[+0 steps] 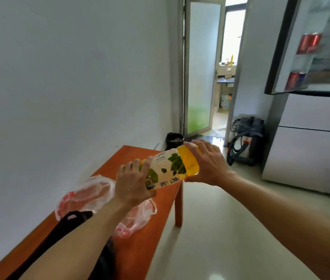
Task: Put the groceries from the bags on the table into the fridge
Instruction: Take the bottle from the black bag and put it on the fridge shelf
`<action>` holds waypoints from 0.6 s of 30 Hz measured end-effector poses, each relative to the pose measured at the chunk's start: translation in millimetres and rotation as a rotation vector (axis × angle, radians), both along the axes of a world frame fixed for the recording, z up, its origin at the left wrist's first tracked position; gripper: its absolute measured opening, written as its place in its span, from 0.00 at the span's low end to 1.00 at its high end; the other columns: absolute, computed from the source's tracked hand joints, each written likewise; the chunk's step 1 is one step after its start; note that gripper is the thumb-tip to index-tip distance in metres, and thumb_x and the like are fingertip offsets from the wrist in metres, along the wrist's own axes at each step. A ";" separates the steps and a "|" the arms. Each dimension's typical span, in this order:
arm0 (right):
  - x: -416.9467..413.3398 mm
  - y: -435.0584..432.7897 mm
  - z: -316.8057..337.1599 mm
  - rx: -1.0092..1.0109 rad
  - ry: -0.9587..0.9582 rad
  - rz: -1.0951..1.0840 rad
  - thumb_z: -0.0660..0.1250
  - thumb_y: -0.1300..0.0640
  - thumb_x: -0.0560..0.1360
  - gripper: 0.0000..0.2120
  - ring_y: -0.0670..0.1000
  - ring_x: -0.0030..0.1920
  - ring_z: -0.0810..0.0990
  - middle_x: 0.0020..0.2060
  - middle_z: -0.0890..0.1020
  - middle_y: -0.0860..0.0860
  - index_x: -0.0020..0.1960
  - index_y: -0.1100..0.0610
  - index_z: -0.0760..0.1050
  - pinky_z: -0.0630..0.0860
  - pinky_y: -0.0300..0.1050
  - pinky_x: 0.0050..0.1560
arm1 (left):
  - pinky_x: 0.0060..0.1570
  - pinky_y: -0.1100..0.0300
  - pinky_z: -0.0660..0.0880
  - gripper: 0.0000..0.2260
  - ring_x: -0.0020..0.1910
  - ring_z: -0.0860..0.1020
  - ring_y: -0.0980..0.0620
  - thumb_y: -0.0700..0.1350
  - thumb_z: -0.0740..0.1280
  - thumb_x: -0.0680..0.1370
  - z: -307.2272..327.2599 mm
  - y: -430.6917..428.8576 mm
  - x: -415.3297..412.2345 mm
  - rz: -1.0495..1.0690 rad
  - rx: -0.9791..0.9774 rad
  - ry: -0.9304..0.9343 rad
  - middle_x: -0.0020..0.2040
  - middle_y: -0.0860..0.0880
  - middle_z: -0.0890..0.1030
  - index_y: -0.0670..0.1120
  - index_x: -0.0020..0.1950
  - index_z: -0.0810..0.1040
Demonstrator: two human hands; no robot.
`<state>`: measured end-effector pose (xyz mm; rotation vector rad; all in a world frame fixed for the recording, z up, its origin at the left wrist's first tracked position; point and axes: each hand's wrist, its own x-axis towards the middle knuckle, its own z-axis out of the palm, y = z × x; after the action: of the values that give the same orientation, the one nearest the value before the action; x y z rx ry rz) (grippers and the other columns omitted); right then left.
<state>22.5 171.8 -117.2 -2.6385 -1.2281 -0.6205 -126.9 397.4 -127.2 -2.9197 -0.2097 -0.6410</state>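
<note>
- The bottle (168, 167) — yellow drink, pale label with green leaves and dark characters — is held in the air on a slant above the far end of the tabletop (140, 249), one end tipped up toward the fridge side.
- The left hand (134, 183) has its grip closed around the lower end, fingers curled over the top of it.
- The right hand (207, 161) wraps the upper, yellow end, thumb underneath and fingers over the top; that grip is holding the bottle too.
- Below the hands, on the orange-brown tabletop, lies a crumpled clear plastic bag (91, 196) with red print, and a black bag (67, 231) sits nearer the person, partly hidden by the left forearm.
- To the right the fridge (311, 138) stands on the pale floor with its upper door (287, 49) swung open — red cans (309, 43) show on the door shelves.
- A dark backpack (247, 138) rests on the floor beside the fridge.
</note>
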 end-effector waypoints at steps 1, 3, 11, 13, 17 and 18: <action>15.1 -23.8 0.5 0.010 0.027 -0.032 0.71 0.25 0.57 0.57 0.62 0.73 0.62 0.73 0.65 0.57 0.77 0.47 0.51 0.66 0.65 0.65 | 0.44 0.50 0.74 0.47 0.45 0.77 0.45 0.66 0.75 0.55 -0.8 -19.9 19.6 -0.020 -0.011 -0.004 0.51 0.42 0.78 0.48 0.68 0.65; 41.2 -70.6 2.1 0.049 0.089 -0.112 0.72 0.26 0.57 0.58 0.63 0.74 0.60 0.75 0.61 0.57 0.78 0.47 0.50 0.66 0.66 0.66 | 0.44 0.51 0.74 0.46 0.44 0.76 0.46 0.67 0.74 0.56 -3.6 -58.9 57.3 -0.059 -0.057 -0.003 0.51 0.43 0.78 0.48 0.69 0.65; 131.2 -223.1 -6.0 0.012 0.135 -0.199 0.76 0.31 0.58 0.56 0.58 0.66 0.68 0.70 0.67 0.53 0.76 0.50 0.55 0.78 0.58 0.54 | 0.46 0.52 0.74 0.44 0.46 0.76 0.45 0.65 0.72 0.58 -15.2 -185.2 194.9 -0.317 -0.090 0.054 0.52 0.44 0.77 0.49 0.69 0.64; 152.6 -253.1 -12.0 0.007 0.126 -0.235 0.76 0.32 0.58 0.55 0.57 0.62 0.71 0.67 0.69 0.54 0.76 0.52 0.58 0.79 0.54 0.50 | 0.46 0.50 0.75 0.44 0.46 0.76 0.45 0.66 0.71 0.59 -20.3 -208.7 230.4 -0.375 -0.091 0.071 0.52 0.44 0.77 0.50 0.70 0.64; 206.8 -301.5 -27.2 -0.007 0.096 -0.313 0.76 0.32 0.57 0.53 0.57 0.57 0.74 0.63 0.73 0.56 0.73 0.54 0.61 0.79 0.50 0.45 | 0.44 0.51 0.75 0.45 0.43 0.77 0.45 0.66 0.72 0.57 -32.8 -249.9 313.0 -0.496 -0.061 0.069 0.49 0.44 0.78 0.49 0.69 0.65; 224.0 -311.9 -29.8 -0.014 0.096 -0.343 0.76 0.32 0.57 0.52 0.56 0.56 0.74 0.62 0.73 0.56 0.73 0.54 0.62 0.80 0.50 0.45 | 0.43 0.51 0.75 0.45 0.43 0.77 0.45 0.66 0.72 0.57 -35.5 -259.2 337.5 -0.518 -0.049 0.067 0.49 0.44 0.78 0.49 0.68 0.65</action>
<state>246.5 -140.0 -147.0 -2.8768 -0.7618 -0.5258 210.6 138.2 -162.7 -3.0435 0.5635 -0.6017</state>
